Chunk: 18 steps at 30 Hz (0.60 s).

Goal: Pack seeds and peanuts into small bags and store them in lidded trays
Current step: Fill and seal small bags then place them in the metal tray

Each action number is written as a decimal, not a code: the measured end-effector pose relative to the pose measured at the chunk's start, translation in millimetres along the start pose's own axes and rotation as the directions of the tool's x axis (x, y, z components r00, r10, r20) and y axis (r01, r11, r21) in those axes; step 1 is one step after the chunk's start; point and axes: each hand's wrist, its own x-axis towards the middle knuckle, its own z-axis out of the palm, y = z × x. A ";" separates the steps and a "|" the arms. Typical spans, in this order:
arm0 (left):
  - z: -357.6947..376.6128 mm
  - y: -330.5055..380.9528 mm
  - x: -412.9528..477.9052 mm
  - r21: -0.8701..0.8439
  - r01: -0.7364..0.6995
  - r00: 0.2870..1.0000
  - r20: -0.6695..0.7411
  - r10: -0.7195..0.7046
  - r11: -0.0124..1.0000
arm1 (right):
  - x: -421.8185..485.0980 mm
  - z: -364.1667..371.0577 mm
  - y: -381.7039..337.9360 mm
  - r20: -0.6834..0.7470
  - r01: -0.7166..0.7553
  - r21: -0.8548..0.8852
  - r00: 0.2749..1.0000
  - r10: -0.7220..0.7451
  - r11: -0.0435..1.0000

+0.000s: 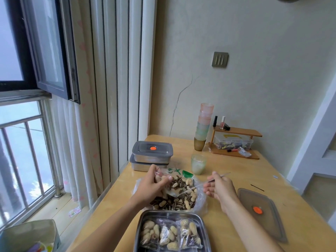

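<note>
"Left grip (pixel 154 182) and right grip (pixel 220 188) each pinch an edge of one small clear bag (pixel 192 187), stretched between them over the seed-and-peanut pile (pixel 181 197)."

"Is it filled?"

"I can't tell; it's too clear. I'd keep both pinches at the mouth, press the seal flat along its length, then lay it in the open tray (pixel 169 212) nearer me, beside the three packed bags (pixel 171 231). Its lid (pixel 260 210) waits on the tabletop (pixel 227 160) at right."
</note>
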 end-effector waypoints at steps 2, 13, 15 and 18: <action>2.0 3.7 1.8 0.003 0.008 1.000 0.024 -0.008 1.000 | 6.8 0.5 9.3 0.008 -0.057 -0.017 0.998 0.058 0.998; 8.3 10.8 19.8 -0.071 0.078 0.995 0.064 -0.073 0.994 | 15.4 -3.4 -2.3 0.338 -0.180 -0.435 0.876 0.345 0.882; 8.9 10.2 22.7 -0.061 0.073 0.996 0.059 -0.069 0.996 | 13.3 3.1 -4.8 0.469 -0.082 -0.399 0.838 0.279 0.914; 10.1 6.9 28.5 -0.029 0.046 0.997 0.061 -0.044 0.999 | 8.2 25.2 -7.7 0.515 0.251 -0.284 0.854 -0.074 0.925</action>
